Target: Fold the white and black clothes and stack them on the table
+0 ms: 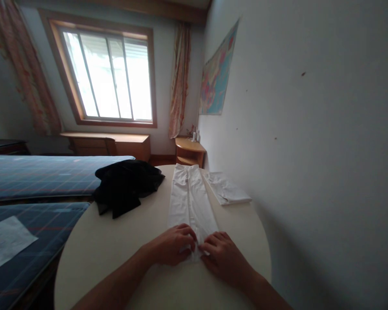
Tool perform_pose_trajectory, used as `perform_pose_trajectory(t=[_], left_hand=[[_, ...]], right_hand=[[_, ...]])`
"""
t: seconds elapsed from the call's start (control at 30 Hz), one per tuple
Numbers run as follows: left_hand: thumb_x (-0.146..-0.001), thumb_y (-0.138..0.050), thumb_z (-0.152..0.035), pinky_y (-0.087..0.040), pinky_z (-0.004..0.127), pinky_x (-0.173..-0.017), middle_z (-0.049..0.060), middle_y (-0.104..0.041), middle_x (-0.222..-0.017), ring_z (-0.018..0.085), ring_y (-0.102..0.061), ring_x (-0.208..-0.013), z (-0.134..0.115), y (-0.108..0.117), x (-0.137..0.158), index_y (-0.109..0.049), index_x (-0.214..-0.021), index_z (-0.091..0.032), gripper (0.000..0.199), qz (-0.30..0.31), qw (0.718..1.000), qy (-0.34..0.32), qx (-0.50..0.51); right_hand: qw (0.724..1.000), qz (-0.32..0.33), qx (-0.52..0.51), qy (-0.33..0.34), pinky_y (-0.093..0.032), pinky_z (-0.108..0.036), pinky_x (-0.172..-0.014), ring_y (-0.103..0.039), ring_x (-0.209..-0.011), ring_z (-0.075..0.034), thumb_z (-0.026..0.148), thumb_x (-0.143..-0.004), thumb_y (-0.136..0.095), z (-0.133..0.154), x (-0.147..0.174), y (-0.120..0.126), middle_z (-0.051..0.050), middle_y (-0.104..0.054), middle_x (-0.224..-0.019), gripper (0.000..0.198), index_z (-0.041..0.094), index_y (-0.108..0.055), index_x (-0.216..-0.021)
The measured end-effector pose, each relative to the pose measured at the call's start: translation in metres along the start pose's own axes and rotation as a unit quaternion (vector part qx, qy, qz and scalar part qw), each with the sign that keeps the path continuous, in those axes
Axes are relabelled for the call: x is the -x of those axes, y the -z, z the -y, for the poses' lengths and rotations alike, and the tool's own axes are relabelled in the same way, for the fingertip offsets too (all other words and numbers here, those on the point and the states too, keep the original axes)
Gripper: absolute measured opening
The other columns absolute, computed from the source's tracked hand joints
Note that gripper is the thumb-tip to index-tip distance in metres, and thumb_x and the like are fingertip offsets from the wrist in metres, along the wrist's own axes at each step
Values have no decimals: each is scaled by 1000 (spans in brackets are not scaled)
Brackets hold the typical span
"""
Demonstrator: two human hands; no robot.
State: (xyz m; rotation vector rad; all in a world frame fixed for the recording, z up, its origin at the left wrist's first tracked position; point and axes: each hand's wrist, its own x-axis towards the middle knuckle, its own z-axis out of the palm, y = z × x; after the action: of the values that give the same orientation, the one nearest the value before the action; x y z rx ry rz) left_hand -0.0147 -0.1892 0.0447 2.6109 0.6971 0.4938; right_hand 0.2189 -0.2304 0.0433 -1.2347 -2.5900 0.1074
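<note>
Two hands, left (174, 245) and right (225, 259), curl over the near end of the trousers (198, 198), partly hiding the hem; whether they grip or press I cannot tell. The trousers lie on the counter (106, 245), whose near edge is cut off, between a black garment (127, 183) with indistinct folds and a folded cloth (226, 189). Beyond, glare blanks the window (116, 77).

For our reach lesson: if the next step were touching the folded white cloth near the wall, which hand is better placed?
Right, probably: the right hand is nearer the folded white cloth; the left hand is farther left. Both touch the white trousers.
</note>
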Motion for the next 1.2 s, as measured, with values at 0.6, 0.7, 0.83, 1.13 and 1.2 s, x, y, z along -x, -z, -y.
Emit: perform_pose_trajectory(t=[0.6, 0.7, 0.83, 1.13, 1.2], left_hand=[[-80, -63, -18, -44, 32, -102, 5, -61, -120, 21, -56, -112, 8, -1, 1, -61, -116, -26, 37, -31, 998, 42, 21], [-86, -59, -20, -45, 33, -100, 5, -62, -119, 21, -57, -111, 10, -6, -2, -61, -119, -27, 33, -36, 998, 50, -9], [-91, -55, -20, -45, 36, -98, 5, -64, -119, 22, -57, -109, 10, -12, -9, -59, -126, -28, 37, -47, 996, 58, -57], [-96, -55, -29, -46, 30, -85, 1, -66, -106, 17, -60, -93, 8, -14, -16, -70, -107, -32, 19, -28, 993, 9, -111], [-96, -56, -31, -45, 27, -83, 2, -67, -104, 17, -60, -93, 8, -15, -18, -71, -103, -30, 16, -27, 994, -7, -109]], right_hand=[[990, -52, -90, -97, -43, -26, -78, -63, -84, -16, 22, -90, -51, -15, -28, -2, -3, -69, -96, 18, 22, -68, -97], [982, -64, -92, -155, -44, -26, -78, -64, -86, -16, 24, -90, -52, -27, -36, 3, -3, -70, -97, 19, 22, -68, -100], [970, -30, -77, -227, -43, -26, -77, -66, -84, -18, 27, -86, -58, -43, -38, 4, -3, -72, -89, 17, 21, -70, -97], [960, -4, -40, -277, -43, -25, -73, -68, -84, -18, 27, -85, -61, -61, -40, 0, -6, -75, -88, 16, 20, -73, -92], [962, -6, -38, -272, -43, -25, -74, -68, -84, -18, 28, -84, -62, -62, -40, 1, -6, -75, -88, 15, 20, -74, -90]])
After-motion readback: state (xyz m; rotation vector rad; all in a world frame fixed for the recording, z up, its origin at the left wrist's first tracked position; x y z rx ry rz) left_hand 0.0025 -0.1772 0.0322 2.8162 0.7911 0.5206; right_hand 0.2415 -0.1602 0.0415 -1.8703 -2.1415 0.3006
